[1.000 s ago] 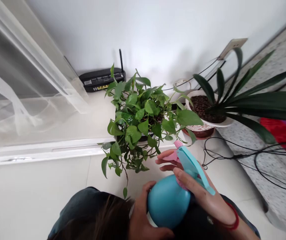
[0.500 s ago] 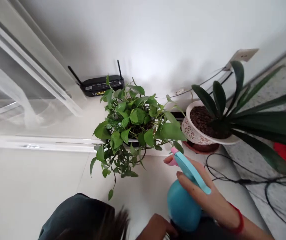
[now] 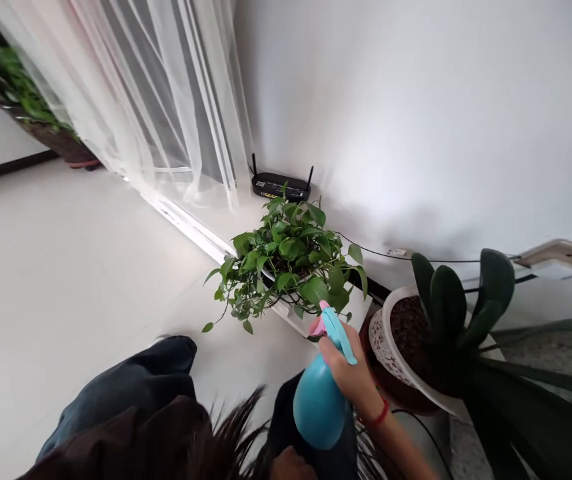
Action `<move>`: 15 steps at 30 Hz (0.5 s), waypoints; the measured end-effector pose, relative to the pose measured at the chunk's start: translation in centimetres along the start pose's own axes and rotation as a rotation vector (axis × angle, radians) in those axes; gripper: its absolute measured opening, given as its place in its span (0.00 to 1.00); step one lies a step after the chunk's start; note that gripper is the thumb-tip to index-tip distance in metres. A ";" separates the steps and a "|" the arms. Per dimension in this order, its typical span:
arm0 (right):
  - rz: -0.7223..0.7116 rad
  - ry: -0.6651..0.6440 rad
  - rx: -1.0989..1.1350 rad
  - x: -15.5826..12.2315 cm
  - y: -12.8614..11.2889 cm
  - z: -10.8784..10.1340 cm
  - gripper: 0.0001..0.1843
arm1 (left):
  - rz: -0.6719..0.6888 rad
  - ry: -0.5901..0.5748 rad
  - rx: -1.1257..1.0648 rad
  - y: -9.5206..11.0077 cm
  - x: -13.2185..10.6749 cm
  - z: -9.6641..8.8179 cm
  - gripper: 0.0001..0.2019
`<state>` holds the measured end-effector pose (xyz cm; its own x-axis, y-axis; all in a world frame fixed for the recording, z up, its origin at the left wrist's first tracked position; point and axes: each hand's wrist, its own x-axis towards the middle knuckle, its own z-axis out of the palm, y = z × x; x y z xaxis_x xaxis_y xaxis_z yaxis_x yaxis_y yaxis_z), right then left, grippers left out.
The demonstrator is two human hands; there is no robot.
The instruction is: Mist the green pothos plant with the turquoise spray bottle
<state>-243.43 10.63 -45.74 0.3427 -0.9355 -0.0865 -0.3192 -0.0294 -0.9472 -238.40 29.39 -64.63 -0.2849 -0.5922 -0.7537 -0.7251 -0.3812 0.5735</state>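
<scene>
Sheer white curtain (image 3: 166, 100) at left, black router (image 3: 280, 187) on floor by wall. Leafy green trailing plant (image 3: 286, 267) on pale floor (image 3: 66, 267). Left hand (image 3: 291, 465) barely in view at bottom edge; grip unclear. Right hand (image 3: 351, 377) clamped on round blue plastic spray bottle (image 3: 319, 400), pink nozzle just beside leaves. Judged: misting underway. White patterned pot with dark strap leaves (image 3: 416, 360) at right.

A blue spray bottle (image 3: 319, 403) with pink nozzle, held tilted, seemingly toward the leafy pothos (image 3: 289, 263).
</scene>
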 end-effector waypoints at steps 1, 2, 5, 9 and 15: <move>0.015 -0.004 0.020 -0.1 0.1 -0.2 0.08 | 0.065 0.037 -0.044 0.8 -0.5 0.6 0.07; 0.036 -0.014 0.038 -0.1 0.2 -0.5 0.08 | 0.112 0.066 -0.078 1.4 -1.0 1.0 0.09; 0.074 -0.066 0.077 -0.3 0.3 -1.8 0.07 | 0.196 0.111 -0.113 2.9 -2.3 2.2 0.12; 0.118 -0.061 0.056 0.0 0.2 -4.2 0.07 | 0.231 0.149 -0.104 4.3 -2.2 3.8 0.11; 0.100 -0.100 0.068 2.3 0.5 -6.0 0.06 | 0.402 0.122 -0.037 4.4 -1.3 3.3 0.17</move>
<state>-248.07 6.36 -44.57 0.3997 -0.8926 -0.2085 -0.2969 0.0891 -0.9507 -243.32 30.81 -62.19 -0.4629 -0.7778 -0.4253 -0.5472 -0.1267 0.8273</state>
